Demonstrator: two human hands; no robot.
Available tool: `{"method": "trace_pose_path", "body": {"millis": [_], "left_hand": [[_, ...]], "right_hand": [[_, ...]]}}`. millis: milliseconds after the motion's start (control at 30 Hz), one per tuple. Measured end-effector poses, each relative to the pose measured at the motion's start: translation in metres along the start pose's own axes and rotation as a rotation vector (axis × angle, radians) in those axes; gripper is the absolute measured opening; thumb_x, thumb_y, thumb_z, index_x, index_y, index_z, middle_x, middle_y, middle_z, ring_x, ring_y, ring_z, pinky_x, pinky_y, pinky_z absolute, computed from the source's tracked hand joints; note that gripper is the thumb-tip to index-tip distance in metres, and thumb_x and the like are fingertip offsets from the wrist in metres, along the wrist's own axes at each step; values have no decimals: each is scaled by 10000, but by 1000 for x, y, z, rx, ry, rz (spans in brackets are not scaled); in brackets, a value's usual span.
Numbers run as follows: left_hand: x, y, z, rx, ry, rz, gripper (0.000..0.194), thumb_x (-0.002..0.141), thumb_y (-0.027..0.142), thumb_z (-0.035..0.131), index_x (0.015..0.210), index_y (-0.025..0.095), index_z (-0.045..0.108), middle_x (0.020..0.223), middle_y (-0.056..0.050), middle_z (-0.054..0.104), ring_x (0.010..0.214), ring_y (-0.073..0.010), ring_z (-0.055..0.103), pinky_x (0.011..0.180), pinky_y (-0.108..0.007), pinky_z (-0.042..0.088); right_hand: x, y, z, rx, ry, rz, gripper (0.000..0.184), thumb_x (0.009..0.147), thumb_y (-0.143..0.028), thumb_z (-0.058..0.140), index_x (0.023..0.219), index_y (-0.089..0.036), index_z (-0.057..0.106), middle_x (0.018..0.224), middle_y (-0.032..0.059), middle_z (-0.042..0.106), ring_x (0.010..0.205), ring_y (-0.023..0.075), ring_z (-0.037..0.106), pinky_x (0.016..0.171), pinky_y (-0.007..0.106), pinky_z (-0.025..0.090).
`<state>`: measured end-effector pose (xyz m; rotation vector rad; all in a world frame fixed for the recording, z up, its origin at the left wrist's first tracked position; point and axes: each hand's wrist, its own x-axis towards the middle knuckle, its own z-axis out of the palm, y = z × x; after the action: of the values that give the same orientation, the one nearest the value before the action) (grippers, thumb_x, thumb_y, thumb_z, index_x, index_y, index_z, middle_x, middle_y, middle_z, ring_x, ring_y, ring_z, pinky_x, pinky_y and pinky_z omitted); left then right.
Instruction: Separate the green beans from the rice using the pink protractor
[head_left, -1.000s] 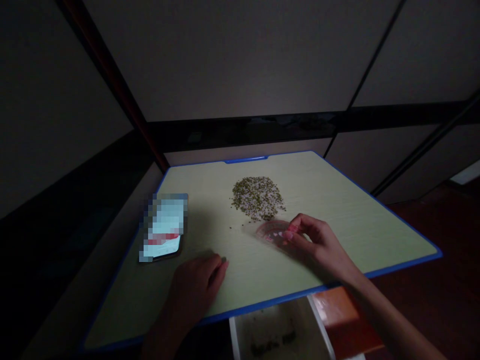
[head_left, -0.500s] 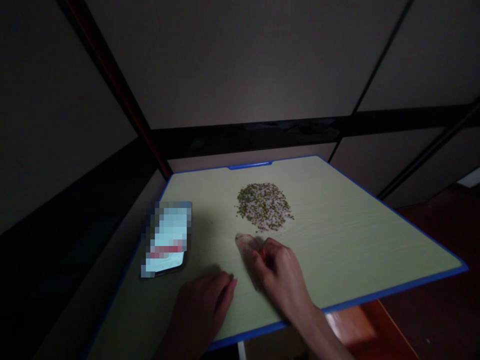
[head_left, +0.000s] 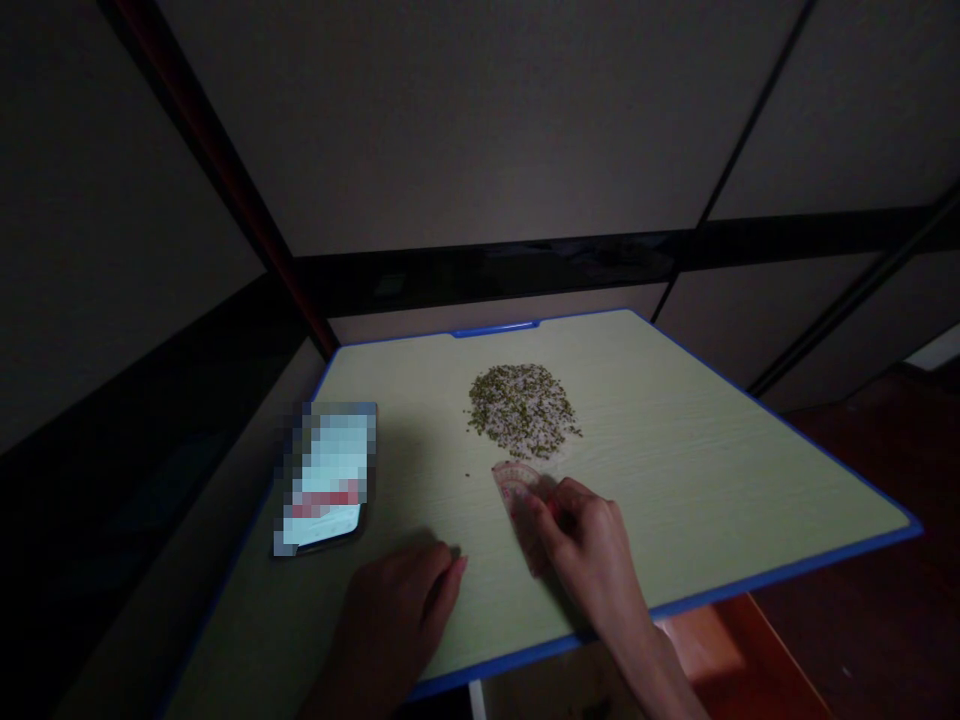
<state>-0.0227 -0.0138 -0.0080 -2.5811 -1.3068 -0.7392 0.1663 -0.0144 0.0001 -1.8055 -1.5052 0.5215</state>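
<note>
My right hand is closed on a clear half-round protractor with red markings, which it pinches by its right side, low over the board. Just beyond the protractor's far end lies a roundish spread of small green and pale seeds or grains. One dark grain sits apart, left of the protractor. My left hand rests on the board to the left with its fingers curled in. Whatever its fingers may hold is hidden.
A phone with a lit, blurred screen stands at the board's left edge. The pale folding tabletop has a blue rim and a blue handle at the back. Cabinet panels rise behind it. Below the front edge shows an orange-brown surface.
My right hand has shifted the protractor to the right, away from my left hand. A single dark grain now shows to its left. My left hand has barely moved.
</note>
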Motion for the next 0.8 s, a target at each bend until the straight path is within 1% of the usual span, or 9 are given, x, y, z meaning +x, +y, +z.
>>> {"method": "trace_pose_path", "body": {"millis": [267,367,667,800], "left_hand": [[3,1,-1,13,8,-1,364,912,310,303,583,226,434,489,67,512,421,-81,511,426,-214,350],[4,1,-2,8,-8,2,356,908,307,312,583,226,433,494,69,512,428,-76,515,428,-206,354],[1,0,1,-13,-12,-7,338,907,299,321,603,226,449,513,70,528,441,-80,527,444,-209,367],[1,-1,1,-27,-16,-9,343,906,310,334,594,224,445,503,72,520,438,-79,525,439,-214,359]], "right_hand": [[0,-2,1,-12,68,9,312,802,-341,439,530,-228,338,516,-15,418,485,163,420,523,272,259],[0,-1,0,-15,82,26,314,802,-351,441,532,-230,337,500,-20,410,476,162,411,519,272,254],[-1,14,-7,16,98,65,330,801,-403,443,533,-229,361,489,-20,416,480,161,412,513,275,259],[-1,14,-11,89,100,33,354,813,-382,446,509,-223,357,511,-19,411,483,151,416,508,268,265]]}}
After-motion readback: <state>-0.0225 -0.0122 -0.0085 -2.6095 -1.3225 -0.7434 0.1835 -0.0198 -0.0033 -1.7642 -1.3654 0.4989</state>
